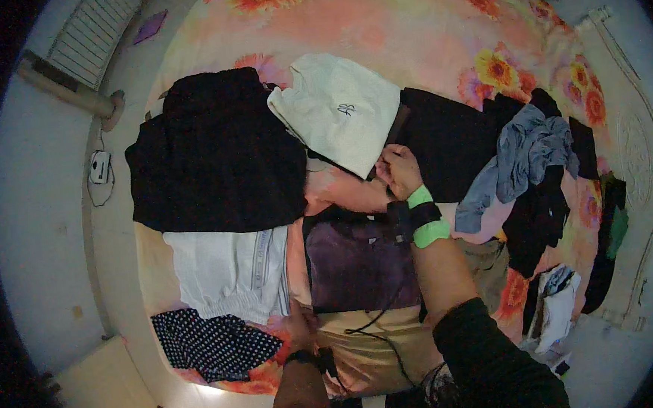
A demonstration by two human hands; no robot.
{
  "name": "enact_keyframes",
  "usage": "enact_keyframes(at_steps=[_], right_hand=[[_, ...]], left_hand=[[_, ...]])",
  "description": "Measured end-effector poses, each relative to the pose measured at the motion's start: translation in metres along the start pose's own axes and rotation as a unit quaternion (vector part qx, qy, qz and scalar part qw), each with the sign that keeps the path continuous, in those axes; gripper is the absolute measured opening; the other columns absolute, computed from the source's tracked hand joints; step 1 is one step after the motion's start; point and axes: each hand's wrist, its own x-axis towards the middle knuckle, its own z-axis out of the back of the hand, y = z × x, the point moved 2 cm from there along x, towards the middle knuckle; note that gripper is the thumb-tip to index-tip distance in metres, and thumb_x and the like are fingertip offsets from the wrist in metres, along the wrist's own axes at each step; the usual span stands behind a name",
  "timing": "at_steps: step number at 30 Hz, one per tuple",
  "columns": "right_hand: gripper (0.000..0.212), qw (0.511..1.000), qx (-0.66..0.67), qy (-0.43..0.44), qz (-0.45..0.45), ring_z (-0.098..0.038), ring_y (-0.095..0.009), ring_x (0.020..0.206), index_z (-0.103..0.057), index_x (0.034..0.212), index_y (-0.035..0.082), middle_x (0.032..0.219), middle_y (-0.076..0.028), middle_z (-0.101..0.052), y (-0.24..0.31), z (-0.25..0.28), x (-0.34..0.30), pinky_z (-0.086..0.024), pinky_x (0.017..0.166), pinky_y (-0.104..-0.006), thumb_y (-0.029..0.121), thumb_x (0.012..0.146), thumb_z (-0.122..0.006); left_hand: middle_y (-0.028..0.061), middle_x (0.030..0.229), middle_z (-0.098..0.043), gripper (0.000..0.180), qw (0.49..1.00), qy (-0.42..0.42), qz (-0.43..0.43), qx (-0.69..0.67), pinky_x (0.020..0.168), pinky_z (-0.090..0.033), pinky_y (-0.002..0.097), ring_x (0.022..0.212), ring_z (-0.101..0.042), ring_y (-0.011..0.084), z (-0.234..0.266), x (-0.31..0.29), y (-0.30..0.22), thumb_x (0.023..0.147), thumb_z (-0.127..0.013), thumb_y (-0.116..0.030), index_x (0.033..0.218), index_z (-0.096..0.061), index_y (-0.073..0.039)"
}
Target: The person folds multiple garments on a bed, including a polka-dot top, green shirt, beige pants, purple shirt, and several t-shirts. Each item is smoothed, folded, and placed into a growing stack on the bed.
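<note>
A folded white shirt (339, 110) with a small dark emblem lies at the middle of the bed, with dark cloth under its lower edge. At its lower right corner is my right hand (401, 171), fingers curled in; what they pinch is hidden. A green and black band circles that wrist. My left hand (301, 327) is lower down, between white shorts (222, 274) with a grey side stripe and a folded dark purple garment (360, 265); its fingers are dim and blurred. A tan folded garment (380, 350) lies just below the purple one, with a dark cord across it.
A large folded black garment (215, 155) lies at left, a polka-dot cloth (215, 345) below. To the right are a black folded garment (446, 140), crumpled grey-blue clothing (529, 154) and several dark clothes. A flowered sheet (376, 36) covers the bed. A pipe (73, 88) runs along the left wall.
</note>
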Motion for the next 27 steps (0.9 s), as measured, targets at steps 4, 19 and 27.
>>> enact_keyframes(at_steps=[4,19,27], right_hand=[[0.063,0.871,-0.358,-0.234,0.243,-0.062,-0.029,0.084,-0.046,0.13,-0.005,0.103,-0.02,-0.062,-0.019,-0.003,0.019,-0.052,0.078,-0.0371,0.026,0.083,-0.074],[0.044,0.945,-0.044,-0.048,0.321,-0.066,-0.023,0.089,-0.054,0.122,-0.003,0.11,-0.014,-0.068,0.108,-0.014,-0.047,-0.054,0.08,-0.0362,0.005,0.083,-0.073],[0.044,0.918,-0.067,-0.124,0.371,-0.067,-0.026,0.099,-0.052,0.129,0.002,0.12,-0.012,-0.065,0.198,0.05,-0.139,-0.056,0.085,-0.037,0.01,0.09,-0.07]], left_hand=[[0.0018,0.052,-0.047,0.052,0.999,-0.003,-0.022,0.026,0.037,-0.037,0.0298,0.039,-0.044,0.0156,0.001,0.0,0.0,0.097,-0.054,-0.055,0.067,-0.051,-0.013],[0.0034,0.057,-0.05,0.047,0.997,0.043,0.015,-0.064,0.039,-0.037,0.0331,0.046,-0.047,0.0176,0.006,0.02,0.022,0.097,-0.058,-0.051,0.073,-0.051,-0.012],[0.0027,0.057,-0.048,0.047,0.999,-0.009,0.027,0.023,0.037,-0.034,0.032,0.041,-0.042,0.0168,0.004,0.01,0.01,0.098,-0.058,-0.048,0.072,-0.05,-0.01]])
